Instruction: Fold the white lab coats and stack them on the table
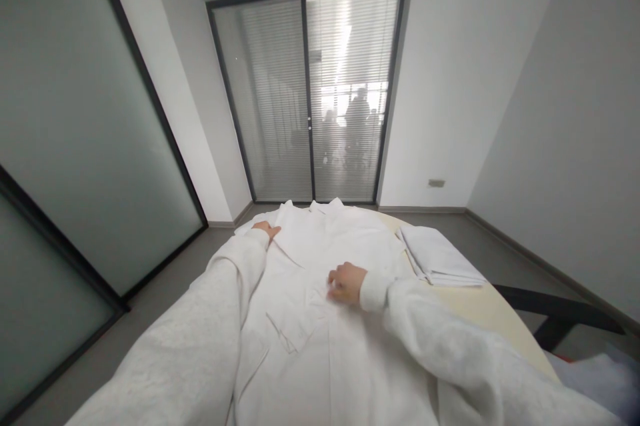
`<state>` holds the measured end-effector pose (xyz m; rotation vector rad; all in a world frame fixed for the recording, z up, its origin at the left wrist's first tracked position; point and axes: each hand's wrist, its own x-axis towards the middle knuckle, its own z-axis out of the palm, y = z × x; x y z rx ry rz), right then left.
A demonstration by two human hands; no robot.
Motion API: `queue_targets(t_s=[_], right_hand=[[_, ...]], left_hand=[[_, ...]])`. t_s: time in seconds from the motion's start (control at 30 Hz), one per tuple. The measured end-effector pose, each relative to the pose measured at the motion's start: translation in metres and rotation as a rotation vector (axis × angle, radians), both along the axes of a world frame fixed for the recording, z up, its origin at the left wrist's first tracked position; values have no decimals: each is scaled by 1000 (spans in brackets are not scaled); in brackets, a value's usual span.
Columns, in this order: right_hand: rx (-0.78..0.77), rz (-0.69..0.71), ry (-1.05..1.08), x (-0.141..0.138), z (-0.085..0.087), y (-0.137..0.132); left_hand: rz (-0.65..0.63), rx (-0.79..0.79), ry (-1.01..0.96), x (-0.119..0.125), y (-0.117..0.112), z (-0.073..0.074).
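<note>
Left hand (pixel 267 231) flat, open, pressing the coat (pixel 320 319) at its shoulder; right hand (pixel 346 283) curled, pinching cloth mid-front. Best smoothed outward while the shoulder stays anchored.

Folded white cloth (pixel 440 256), perhaps garments.

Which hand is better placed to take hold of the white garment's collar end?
Left. The left hand lies flat near the white garment's collar end; the right hand rests curled at mid-front, farther back.
</note>
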<state>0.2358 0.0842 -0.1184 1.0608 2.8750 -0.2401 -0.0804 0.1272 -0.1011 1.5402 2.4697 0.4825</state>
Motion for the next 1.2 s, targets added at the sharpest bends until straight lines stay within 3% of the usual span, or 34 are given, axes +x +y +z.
queue_targets(t_s=[0.1,0.17,0.3,0.47,0.7,0.8,1.0,1.2], right_hand=[[104,239,206,-29,-24,-31],[87,303,253,-39,-36,-42],[24,341,248,-44,-49,-47],[-12,349,261,-41,-49,-45],[-38,340,275,-42,-48,-44],[-43,336,275,-43,-49,-44],[-42,335,270,-43,-49,-43],[-41,336,276,-43,-49,-43]], left_hand=[[7,19,-60,-10,-1,-5],[37,77,-93,-14,-1,-12],[117,213,-221,-18,0,-33],[131,344,-464,-18,-7,-52],[-193,210,-903,-35,-21,-54],[-192,244,-696,-32,-16,-52],[-61,318,-327,-22,-4,-49],[20,291,121,-27,-15,-34]])
